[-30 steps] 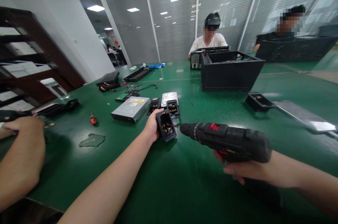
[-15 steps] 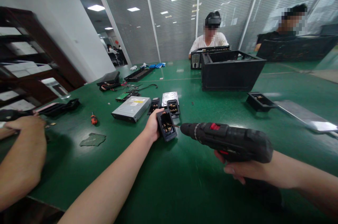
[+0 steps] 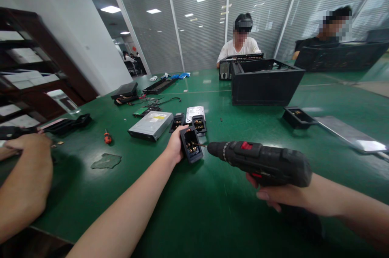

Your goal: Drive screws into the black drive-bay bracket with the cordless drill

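Note:
My left hand (image 3: pixel 176 144) is closed on a small black plastic box (image 3: pixel 192 144) with brass-coloured metal parts inside, held tilted with its open face toward the right. A black cordless drill (image 3: pixel 261 160) with red switches is gripped in my right hand (image 3: pixel 270 195), pointing left. Its thin bit reaches the open side of the box; the exact contact of the tip cannot be made out. Just behind my left hand lie two similar black boxes, one at the left (image 3: pixel 177 122) and one at the right (image 3: pixel 199 124), beside a silver hard drive (image 3: pixel 195 113).
On the green table (image 3: pixel 194 217) are an optical drive (image 3: pixel 151 125), an orange screwdriver (image 3: pixel 107 137), a dark scrap (image 3: pixel 106 161), another black box (image 3: pixel 299 118), a metal panel (image 3: pixel 352 132) and a large black case (image 3: pixel 266 84). A co-worker's arm (image 3: pixel 30 177) is at the left; two people sit opposite.
Almost nothing differs. The view has shifted very slightly, while the drill and the black box keep the same position relative to each other.

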The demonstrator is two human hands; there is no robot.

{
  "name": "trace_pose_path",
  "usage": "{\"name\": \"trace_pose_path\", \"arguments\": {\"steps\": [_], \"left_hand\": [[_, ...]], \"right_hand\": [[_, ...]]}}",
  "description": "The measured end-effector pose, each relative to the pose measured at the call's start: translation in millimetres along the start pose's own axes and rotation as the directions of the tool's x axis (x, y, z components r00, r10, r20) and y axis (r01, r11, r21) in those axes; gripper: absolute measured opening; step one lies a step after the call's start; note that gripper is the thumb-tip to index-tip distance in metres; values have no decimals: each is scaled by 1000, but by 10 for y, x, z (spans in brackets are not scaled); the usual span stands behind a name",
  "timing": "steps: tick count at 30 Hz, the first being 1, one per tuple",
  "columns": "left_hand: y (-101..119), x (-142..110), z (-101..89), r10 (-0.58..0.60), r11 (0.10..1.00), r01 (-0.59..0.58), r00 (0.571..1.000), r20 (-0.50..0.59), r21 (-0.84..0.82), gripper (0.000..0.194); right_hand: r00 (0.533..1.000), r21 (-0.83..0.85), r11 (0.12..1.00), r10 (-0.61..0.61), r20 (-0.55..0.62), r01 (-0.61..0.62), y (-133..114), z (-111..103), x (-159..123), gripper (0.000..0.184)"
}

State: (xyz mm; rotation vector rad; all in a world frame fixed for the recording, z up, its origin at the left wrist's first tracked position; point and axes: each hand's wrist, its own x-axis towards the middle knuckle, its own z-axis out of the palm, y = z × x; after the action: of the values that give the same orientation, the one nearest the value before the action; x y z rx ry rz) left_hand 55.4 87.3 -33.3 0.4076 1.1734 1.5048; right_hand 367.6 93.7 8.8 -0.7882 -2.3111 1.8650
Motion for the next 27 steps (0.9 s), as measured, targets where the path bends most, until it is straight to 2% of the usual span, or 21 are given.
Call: {"name": "trace_pose_path", "arguments": {"steps": [10,27], "left_hand": [[-15,23,-21,-11,1000,12,1000,22,-8,29],[-34,68,-65,-8,1000,8,1000,11,-10,29]], "right_hand": [[999,-15,999,37,-15,-38,6,-4,22,23],[1000,13,1000,24,-14,-24,21,-12,17,25]]}}
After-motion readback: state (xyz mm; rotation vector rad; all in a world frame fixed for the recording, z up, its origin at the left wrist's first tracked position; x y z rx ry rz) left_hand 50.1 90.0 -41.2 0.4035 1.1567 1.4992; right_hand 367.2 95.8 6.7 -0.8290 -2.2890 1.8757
